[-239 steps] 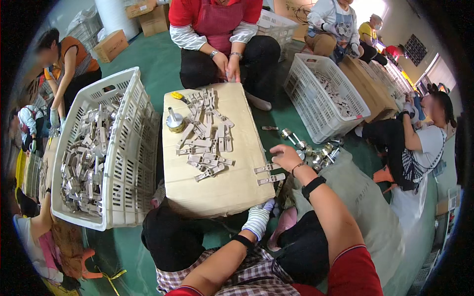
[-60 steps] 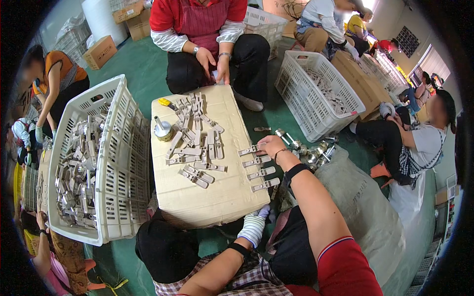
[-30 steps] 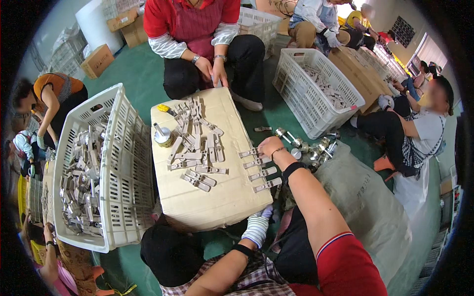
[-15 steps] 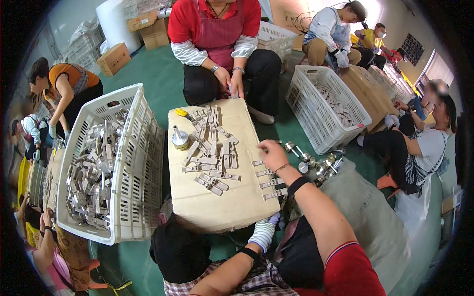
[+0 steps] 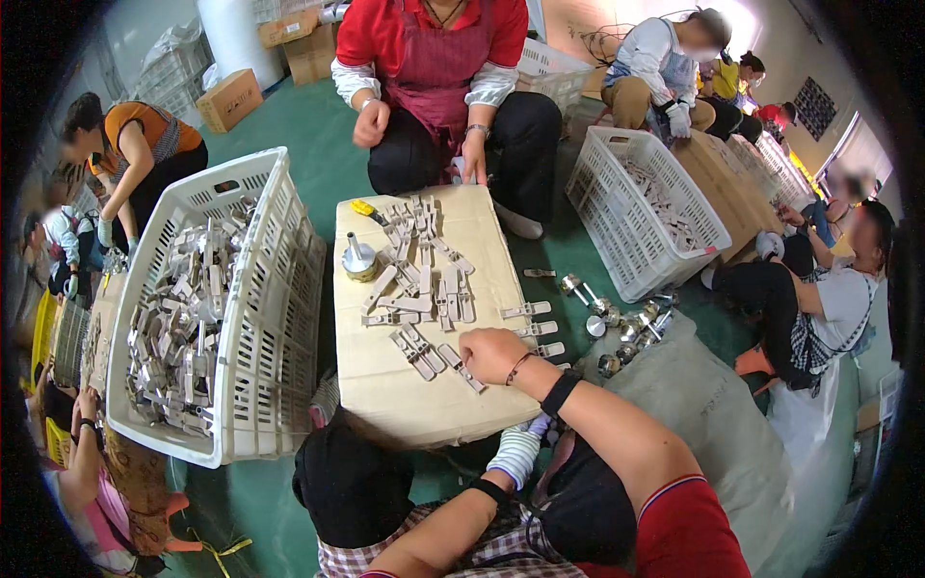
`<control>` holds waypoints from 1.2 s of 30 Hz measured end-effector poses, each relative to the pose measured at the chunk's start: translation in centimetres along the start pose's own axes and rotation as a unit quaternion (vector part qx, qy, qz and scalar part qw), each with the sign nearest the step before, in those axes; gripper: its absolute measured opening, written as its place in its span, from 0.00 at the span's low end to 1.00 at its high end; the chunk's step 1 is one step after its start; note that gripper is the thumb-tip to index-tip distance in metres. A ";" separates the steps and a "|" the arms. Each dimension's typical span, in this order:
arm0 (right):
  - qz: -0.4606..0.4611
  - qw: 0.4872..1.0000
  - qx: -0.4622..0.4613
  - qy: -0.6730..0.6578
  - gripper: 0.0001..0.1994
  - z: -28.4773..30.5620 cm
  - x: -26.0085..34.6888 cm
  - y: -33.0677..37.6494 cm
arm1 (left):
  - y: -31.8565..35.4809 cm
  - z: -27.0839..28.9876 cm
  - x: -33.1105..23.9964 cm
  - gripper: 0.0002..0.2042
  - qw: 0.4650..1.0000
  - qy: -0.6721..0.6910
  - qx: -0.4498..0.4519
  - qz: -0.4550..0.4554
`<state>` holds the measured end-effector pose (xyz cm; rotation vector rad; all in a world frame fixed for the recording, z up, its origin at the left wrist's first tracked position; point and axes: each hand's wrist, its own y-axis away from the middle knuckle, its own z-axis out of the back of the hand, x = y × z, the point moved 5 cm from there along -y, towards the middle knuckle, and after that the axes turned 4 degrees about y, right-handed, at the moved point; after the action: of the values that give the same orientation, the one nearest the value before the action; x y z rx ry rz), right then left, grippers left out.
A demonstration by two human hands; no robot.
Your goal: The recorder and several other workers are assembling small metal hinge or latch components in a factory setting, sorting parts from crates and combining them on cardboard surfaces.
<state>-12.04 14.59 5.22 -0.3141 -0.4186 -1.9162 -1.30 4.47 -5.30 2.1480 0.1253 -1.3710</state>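
Observation:
My right hand (image 5: pixel 493 355) is on the cardboard-topped work surface (image 5: pixel 385 409), its fingers closed on one end of a flat grey clip (image 5: pixel 462 370). Two more such clips (image 5: pixel 412 357) lie beside it, and a loose cluster of clips (image 5: pixel 421 279) spreads farther up the board. Along the right edge a short row of clips (image 5: pixel 526 310) sticks out over the side. My left hand (image 5: pixel 514 456), in a striped glove, is low at the board's near right edge; its fingers are mostly hidden. A metal funnel-shaped piece (image 5: pixel 359 257) and a yellow-handled tool (image 5: pixel 364 207) stay at the far left.
A white crate (image 5: pixel 279 318) full of clips stands left. Another crate (image 5: pixel 631 241) holds clips at the far right. Shiny round metal fittings (image 5: pixel 626 323) lie beside a pale sack (image 5: pixel 694 405). A person in a red shirt (image 5: pixel 448 67) sits opposite; others work around.
My right hand has moved left and nearer from the board's right edge to a clip, which has shifted and turned. The person opposite has parted their hands and raised one.

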 end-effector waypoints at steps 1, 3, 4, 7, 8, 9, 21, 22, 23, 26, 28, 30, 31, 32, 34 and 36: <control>-0.039 0.999 -0.012 -0.023 0.06 0.6 -0.4 0.0 | 0.0 -0.1 -0.4 0.15 1.000 -0.012 0.008 -0.023; -0.046 0.997 -0.044 -0.046 0.07 1.3 -0.3 0.1 | 0.0 -0.6 -0.4 0.15 0.999 -0.028 0.019 -0.014; -0.051 0.993 -0.078 -0.070 0.08 1.7 -0.2 0.0 | -0.1 -0.7 -0.1 0.16 0.999 -0.046 0.028 -0.005; -0.021 0.996 -0.070 -0.050 0.09 0.2 0.6 -0.1 | -1.0 -1.1 2.4 0.14 0.991 -0.078 0.042 0.099; -0.018 0.996 -0.072 -0.050 0.09 -0.9 1.2 -0.7 | -2.1 -0.1 5.0 0.14 0.991 -0.079 0.039 0.096; -0.003 0.997 -0.069 -0.039 0.12 -2.5 2.4 -1.9 | -3.6 1.8 7.0 0.14 0.956 -0.277 0.012 -0.099; -0.025 0.977 -0.051 -0.207 0.06 1.0 -0.7 -1.0 | 0.2 -0.6 -0.4 0.16 0.999 -0.016 0.024 0.040; -0.041 0.961 -0.054 -0.268 0.06 2.2 -1.0 -1.4 | 0.1 -0.5 0.1 0.16 0.999 -0.015 0.023 0.039; -0.057 0.932 -0.034 -0.355 0.07 4.1 -0.4 -1.7 | -0.3 0.5 0.6 0.16 0.999 -0.044 0.004 -0.016; -0.105 0.848 -0.044 -0.518 0.10 8.7 -4.3 -1.1 | -0.5 -0.2 0.4 0.16 0.995 -0.079 0.006 -0.058; -0.115 0.811 -0.094 -0.566 0.10 10.2 -7.2 -0.6 | -0.5 -0.2 0.5 0.16 0.995 -0.089 0.009 -0.046; -0.144 0.824 -0.116 -0.535 0.09 10.8 -9.6 0.0 | -0.6 0.3 1.3 0.16 0.995 -0.096 0.013 -0.011; -0.157 0.810 -0.124 -0.551 0.09 10.3 -11.3 0.3 | -0.5 0.1 0.8 0.16 0.995 -0.096 0.015 -0.012; -0.156 0.811 -0.125 -0.550 0.09 9.5 -12.5 0.4 | 0.0 -0.2 -0.1 0.16 0.998 -0.068 0.013 -0.004; -0.229 0.761 -0.185 -0.578 0.08 7.7 -15.4 0.9 | 0.3 -0.5 -1.0 0.16 0.999 -0.039 0.009 0.000; -0.251 0.766 -0.187 -0.562 0.08 6.0 -17.2 1.1 | 0.2 -0.7 -0.7 0.16 1.000 -0.021 0.010 0.009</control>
<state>-4.55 31.20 3.75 -1.8226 -0.9629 -2.1218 -0.96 4.77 -4.42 2.1294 0.0757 -1.4106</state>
